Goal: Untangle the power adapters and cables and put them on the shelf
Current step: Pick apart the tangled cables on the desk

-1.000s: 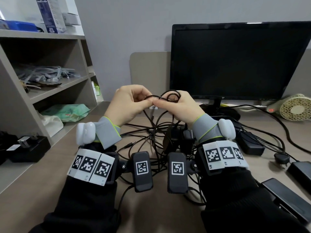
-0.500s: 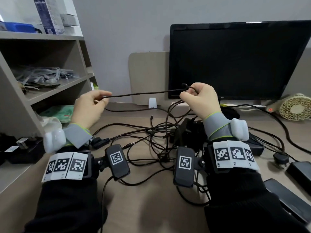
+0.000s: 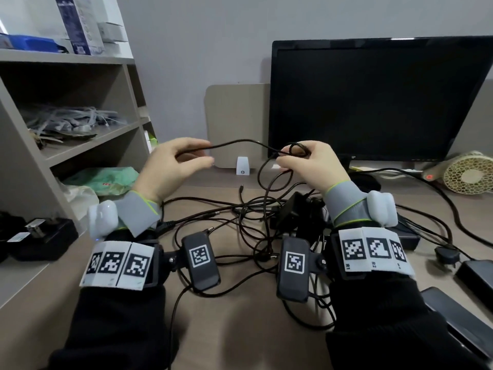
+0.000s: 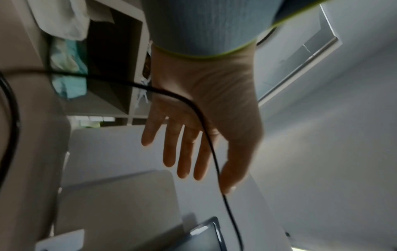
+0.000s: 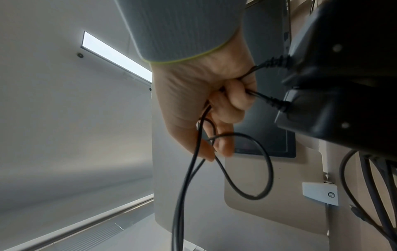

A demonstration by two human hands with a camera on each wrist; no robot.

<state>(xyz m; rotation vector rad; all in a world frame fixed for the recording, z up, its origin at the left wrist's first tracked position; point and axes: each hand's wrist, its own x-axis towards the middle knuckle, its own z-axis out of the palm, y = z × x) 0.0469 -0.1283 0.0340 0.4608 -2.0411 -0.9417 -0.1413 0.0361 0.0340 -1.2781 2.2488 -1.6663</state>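
A thin black cable (image 3: 240, 142) spans the gap between both hands, held above the bench (image 3: 240, 329) in front of the monitor (image 3: 373, 102). The right hand (image 3: 312, 166) grips the cable, fingers (image 5: 227, 108) curled round a small loop of it; from the right wrist view the loop hangs below the fist and two strands drop away from it. Two black power adapters (image 5: 343, 84) sit close beside this hand, each with a cable running into the fist. The left hand (image 3: 170, 166) has its fingers (image 4: 182, 152) nearly straight and spread apart; the cable lies across the palm and passes along the thumb, which bends toward the forefinger without clamping it. Beneath both hands a tangle of black cables (image 3: 253, 225) lies on the bench. The shelf (image 3: 88, 142) stands at the left, carrying loose plastic bags; a black adapter (image 3: 40, 241) rests at its lowest level. A small fan (image 3: 464, 174) lies at the right of the monitor.
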